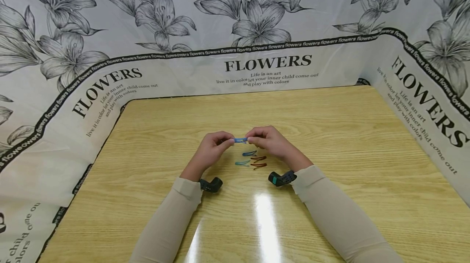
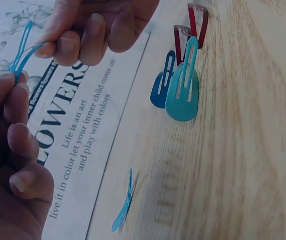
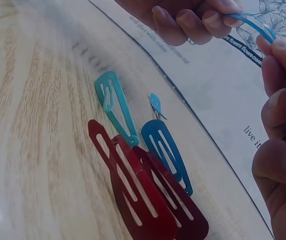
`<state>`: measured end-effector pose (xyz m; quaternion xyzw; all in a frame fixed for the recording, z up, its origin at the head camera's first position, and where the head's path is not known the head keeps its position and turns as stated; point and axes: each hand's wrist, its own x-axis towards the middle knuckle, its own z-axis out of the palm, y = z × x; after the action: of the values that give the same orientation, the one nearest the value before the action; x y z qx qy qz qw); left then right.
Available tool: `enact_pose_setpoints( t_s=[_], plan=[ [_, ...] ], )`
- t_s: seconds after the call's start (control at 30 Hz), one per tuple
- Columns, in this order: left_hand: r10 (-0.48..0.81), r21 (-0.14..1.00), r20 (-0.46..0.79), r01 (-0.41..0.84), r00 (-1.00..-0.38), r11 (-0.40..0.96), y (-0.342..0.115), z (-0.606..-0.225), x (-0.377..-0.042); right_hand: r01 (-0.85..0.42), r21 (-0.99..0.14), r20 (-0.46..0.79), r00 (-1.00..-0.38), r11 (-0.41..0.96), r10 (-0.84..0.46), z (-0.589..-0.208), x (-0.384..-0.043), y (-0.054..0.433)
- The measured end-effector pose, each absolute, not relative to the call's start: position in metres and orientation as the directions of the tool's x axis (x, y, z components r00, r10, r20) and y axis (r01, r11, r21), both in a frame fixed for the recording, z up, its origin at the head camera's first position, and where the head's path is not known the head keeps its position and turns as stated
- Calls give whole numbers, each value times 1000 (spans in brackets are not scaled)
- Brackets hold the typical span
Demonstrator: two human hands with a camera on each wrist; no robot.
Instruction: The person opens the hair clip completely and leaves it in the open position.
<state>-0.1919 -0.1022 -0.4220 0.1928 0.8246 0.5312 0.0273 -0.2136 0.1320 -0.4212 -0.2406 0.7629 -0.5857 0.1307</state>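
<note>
Over the table, a light blue snap hair clip [image 1: 240, 139] is held by both hands. My left hand [image 1: 213, 148] pinches one end between thumb and index finger. The other end is pinched by my right hand [image 1: 271, 142]. In the left wrist view the held clip [image 2: 22, 50] has its two arms spread apart. Nearer the body lie a dark blue clip [image 1: 249, 153], a teal clip [image 1: 242, 163], a red clip [image 1: 258, 165] and a darker red clip [image 1: 258, 159]. One more light blue clip [image 2: 125, 205] lies on the table in the left wrist view.
The wood-patterned table [image 1: 330, 124] stretches around the clips. A white floral cloth [image 1: 176, 71] hangs along its back and sides. Black devices [image 1: 211, 184] sit at both wrists, close over the tabletop. Light glares off the table near the front.
</note>
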Motion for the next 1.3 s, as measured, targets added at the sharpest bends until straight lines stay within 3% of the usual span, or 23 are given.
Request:
enact_pose_setpoints(
  t_s=[1.3],
  plan=[
    [302, 868, 125, 252, -945, 427, -110, -422, -196, -270, -920, 98, -860, 283, -501, -423, -214, 126]
  ],
)
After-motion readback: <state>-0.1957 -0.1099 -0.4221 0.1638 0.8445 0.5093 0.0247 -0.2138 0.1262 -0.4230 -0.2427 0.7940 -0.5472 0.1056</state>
